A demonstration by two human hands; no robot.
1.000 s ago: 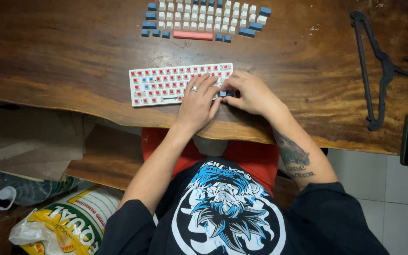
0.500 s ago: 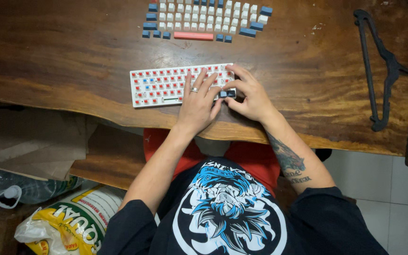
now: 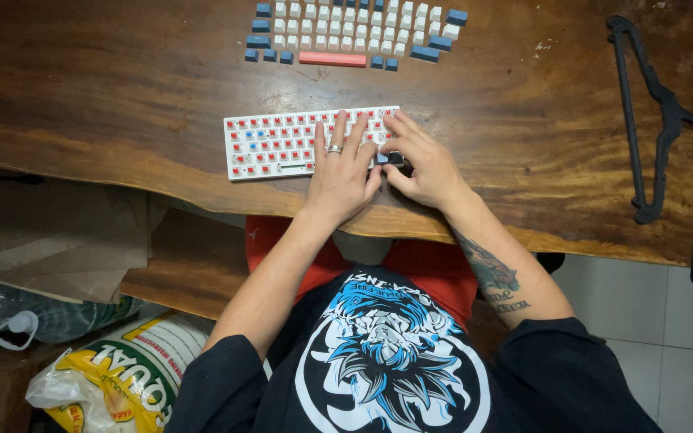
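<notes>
Both our hands rest on the white keyboard (image 3: 274,144) at the near edge of the desk (image 3: 122,96). Our left hand (image 3: 340,172) lies flat, fingers spread over the bare switches, holding nothing. Our right hand (image 3: 423,164) sits just beside it, fingers curled around a dark keycap (image 3: 393,159) at the keyboard's corner. Loose keycaps (image 3: 354,32) lie in rows well beyond our fingers.

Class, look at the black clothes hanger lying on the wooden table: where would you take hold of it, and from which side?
Probably grip the black clothes hanger on its long straight bar, coming down from above. It lies flat on the wooden table, so only the top is exposed; the bar is slim and the space around it is open.
</notes>
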